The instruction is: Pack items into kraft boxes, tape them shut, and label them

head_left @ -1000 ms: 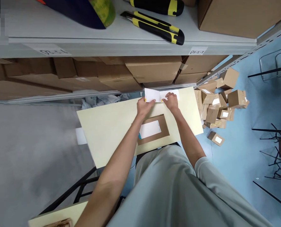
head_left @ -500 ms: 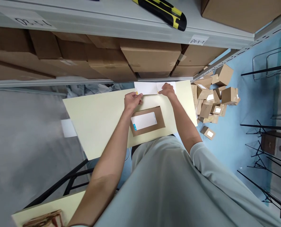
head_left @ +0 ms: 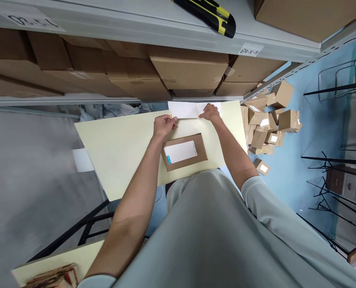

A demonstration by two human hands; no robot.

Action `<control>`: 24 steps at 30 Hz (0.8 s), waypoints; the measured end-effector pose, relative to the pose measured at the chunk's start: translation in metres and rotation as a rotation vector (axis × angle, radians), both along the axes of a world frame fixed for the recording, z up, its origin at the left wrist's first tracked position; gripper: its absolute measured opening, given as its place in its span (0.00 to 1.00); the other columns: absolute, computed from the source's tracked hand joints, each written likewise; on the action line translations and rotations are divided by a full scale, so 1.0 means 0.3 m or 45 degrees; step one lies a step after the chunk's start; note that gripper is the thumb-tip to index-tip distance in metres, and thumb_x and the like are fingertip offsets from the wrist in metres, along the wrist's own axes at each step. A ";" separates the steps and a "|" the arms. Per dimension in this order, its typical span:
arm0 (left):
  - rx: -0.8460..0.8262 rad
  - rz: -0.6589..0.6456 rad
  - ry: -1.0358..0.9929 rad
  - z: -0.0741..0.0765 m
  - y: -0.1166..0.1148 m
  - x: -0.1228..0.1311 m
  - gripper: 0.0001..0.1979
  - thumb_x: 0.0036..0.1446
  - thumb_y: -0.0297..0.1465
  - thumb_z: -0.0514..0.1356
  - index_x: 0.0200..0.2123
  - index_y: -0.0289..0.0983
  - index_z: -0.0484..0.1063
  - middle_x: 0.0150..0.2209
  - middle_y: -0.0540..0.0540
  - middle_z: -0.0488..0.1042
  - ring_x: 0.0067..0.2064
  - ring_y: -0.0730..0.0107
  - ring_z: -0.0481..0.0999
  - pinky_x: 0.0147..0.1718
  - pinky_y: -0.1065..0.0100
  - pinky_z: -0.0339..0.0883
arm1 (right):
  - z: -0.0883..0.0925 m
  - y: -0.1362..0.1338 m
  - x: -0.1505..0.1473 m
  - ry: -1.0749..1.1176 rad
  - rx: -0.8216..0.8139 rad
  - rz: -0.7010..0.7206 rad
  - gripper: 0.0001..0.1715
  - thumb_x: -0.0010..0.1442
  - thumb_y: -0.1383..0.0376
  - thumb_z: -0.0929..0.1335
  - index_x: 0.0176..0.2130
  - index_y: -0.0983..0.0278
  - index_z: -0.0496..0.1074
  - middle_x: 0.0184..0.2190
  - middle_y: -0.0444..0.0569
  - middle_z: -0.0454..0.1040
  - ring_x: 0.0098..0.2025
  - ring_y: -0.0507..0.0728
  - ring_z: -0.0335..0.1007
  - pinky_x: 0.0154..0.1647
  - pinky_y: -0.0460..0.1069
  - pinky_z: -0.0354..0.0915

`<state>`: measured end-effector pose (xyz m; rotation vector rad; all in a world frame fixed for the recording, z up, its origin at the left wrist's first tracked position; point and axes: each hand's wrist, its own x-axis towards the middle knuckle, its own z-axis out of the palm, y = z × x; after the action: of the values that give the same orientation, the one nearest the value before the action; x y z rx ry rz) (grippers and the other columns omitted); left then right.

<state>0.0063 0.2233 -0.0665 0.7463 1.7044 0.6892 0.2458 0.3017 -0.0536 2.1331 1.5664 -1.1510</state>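
A white paper label strip lies at the far edge of a pale yellow table. My left hand pinches its left end, fingers closed on it. My right hand presses and grips the strip near its middle. Just below my hands a flat brown cardboard box with a white label on top rests on the table.
Grey metal shelving stands beyond the table with large cardboard boxes on the lower level. A black-and-yellow utility knife lies on the upper shelf. Several small labelled boxes are heaped on the blue floor at right. Black wire racks stand far right.
The view has tilted downward. My hands moved apart along the strip, the left one sliding to its left end; the brown box stayed in place.
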 end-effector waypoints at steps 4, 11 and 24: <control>-0.009 0.006 0.012 -0.007 0.011 -0.017 0.11 0.52 0.33 0.75 0.31 0.36 0.77 0.29 0.47 0.80 0.30 0.69 0.80 0.32 0.71 0.75 | -0.001 0.003 0.000 0.020 -0.004 0.002 0.39 0.58 0.61 0.80 0.64 0.65 0.71 0.70 0.63 0.70 0.76 0.75 0.60 0.75 0.67 0.65; -0.020 0.017 -0.030 -0.018 0.018 -0.028 0.11 0.51 0.33 0.75 0.30 0.37 0.77 0.29 0.48 0.80 0.30 0.71 0.77 0.34 0.71 0.73 | 0.003 -0.005 0.001 0.026 0.018 0.010 0.35 0.59 0.59 0.80 0.61 0.66 0.73 0.69 0.65 0.71 0.75 0.76 0.62 0.73 0.67 0.67; 0.043 -0.103 0.140 0.062 -0.009 -0.011 0.17 0.47 0.44 0.75 0.29 0.40 0.76 0.28 0.48 0.80 0.35 0.64 0.80 0.37 0.67 0.73 | 0.034 -0.011 -0.012 0.056 0.023 -0.059 0.37 0.57 0.63 0.80 0.62 0.67 0.73 0.71 0.66 0.70 0.76 0.75 0.62 0.75 0.67 0.64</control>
<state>0.0028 0.2205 -0.0478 0.8857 1.7554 0.6319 0.2421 0.2983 -0.0433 2.1803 1.5592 -1.2115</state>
